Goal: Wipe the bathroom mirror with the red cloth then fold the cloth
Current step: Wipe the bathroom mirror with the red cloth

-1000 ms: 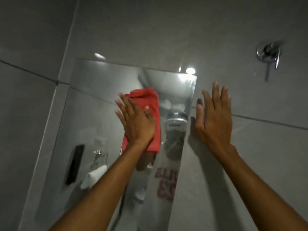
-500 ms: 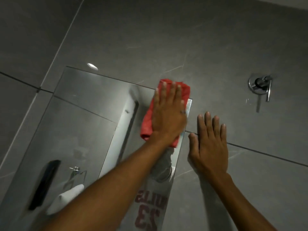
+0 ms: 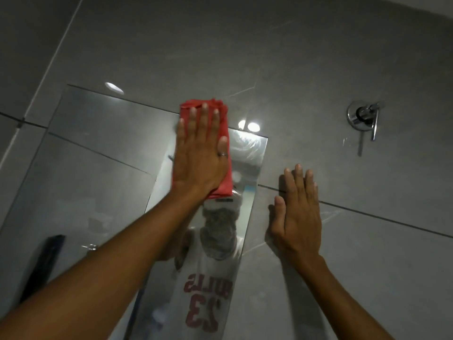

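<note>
Left hand (image 3: 199,153) flat and spread, palm pressing the cloth (image 3: 221,123) against the mirror (image 3: 98,155); fingers straight, not curled round the fabric; a ring (image 3: 222,154) on one finger. Cloth red, bunched into a rough oblong, sitting at the mirror's upper edge, its top just over that edge onto the wall (image 3: 294,57); lower end showing below the heel of the hand. Right hand (image 3: 297,212) open too, fingers together, palm laid flat on the grey tile just beside the mirror's right edge, holding nothing; it lies across a grout line (image 3: 367,214). Mirror frameless, tilted in the view by the wide lens; smear marks near its upper right corner; in the glass, a white jersey with red lettering, a dark oblong at lower left, ceiling lights. Chrome valve (image 3: 362,117) on the wall, well apart to the upper right.
</note>
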A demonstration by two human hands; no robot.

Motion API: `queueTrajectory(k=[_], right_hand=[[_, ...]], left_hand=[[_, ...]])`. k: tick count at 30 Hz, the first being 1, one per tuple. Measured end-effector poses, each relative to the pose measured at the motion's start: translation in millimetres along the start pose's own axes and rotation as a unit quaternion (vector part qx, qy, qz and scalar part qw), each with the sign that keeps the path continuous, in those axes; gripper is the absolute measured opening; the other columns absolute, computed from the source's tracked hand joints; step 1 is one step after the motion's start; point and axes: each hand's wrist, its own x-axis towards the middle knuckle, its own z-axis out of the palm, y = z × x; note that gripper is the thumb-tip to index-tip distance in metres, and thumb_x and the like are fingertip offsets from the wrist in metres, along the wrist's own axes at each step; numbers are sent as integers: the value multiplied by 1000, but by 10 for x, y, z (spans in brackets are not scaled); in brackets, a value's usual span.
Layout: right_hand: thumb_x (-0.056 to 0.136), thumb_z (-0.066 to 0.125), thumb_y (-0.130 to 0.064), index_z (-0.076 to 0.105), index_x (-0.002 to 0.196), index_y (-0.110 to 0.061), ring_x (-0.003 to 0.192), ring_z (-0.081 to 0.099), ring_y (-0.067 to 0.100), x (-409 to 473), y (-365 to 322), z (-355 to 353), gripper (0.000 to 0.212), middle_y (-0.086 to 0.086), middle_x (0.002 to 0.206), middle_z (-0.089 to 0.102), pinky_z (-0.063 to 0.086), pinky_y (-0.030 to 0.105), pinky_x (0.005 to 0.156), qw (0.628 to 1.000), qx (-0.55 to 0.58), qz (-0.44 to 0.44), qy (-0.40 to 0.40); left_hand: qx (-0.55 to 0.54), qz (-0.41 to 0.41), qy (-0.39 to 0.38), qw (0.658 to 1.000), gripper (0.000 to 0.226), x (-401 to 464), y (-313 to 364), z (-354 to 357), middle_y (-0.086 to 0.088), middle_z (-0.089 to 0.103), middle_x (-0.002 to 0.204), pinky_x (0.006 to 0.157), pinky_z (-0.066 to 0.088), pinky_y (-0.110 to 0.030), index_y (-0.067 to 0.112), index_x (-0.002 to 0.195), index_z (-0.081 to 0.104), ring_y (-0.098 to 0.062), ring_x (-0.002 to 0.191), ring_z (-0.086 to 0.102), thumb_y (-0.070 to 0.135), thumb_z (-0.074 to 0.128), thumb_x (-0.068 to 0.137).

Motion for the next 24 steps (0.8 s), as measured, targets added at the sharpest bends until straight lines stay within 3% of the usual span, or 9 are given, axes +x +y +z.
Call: queueTrajectory(k=[4,6,10,13,21,24], right_hand=[[102,31,-37,25,160,-12,160,2,15,-9,-22,-2,63,5,171,16,14,45,130,998,33,41,28],[102,31,-37,27,159,-11,160,3,15,-12,-27,-4,63,5,170,18,16,46,129,997,49,48,35],[102,32,-36,30,159,-11,159,7,16,-42,-11,-12,62,5,169,21,21,48,128,995,73,58,47],[102,33,-36,28,159,-12,159,7,16,-105,-25,-12,62,5,169,21,21,49,128,995,69,65,37],[105,27,-39,22,161,-13,160,2,20,129,-13,1,62,8,171,13,8,45,130,999,-3,48,-3],[106,24,-40,20,161,-15,160,0,23,256,-41,16,61,9,171,9,4,45,130,998,-42,43,-15]], left_hand=[[-9,79,-31,996,70,-39,524,94,-12,-15,176,127,-18,-46,14,168,-9,-30,163,-15,47,16,110],[-20,106,-44,993,71,-310,560,139,-11,-15,176,130,-14,-49,14,168,-7,-29,163,-15,47,23,112],[-41,147,-63,986,70,-1292,394,162,-7,-5,178,133,8,-55,19,169,3,-27,164,-5,43,35,112],[-32,157,-64,985,70,-1637,268,171,-4,4,178,133,9,-53,21,169,13,-24,165,0,45,39,109],[-8,117,-39,992,72,-122,635,242,-11,-5,177,129,-18,-45,17,169,1,-30,164,-6,50,28,111],[-10,108,-36,993,72,39,668,253,-11,-1,177,126,-21,-43,15,168,3,-31,164,-3,50,27,110]])
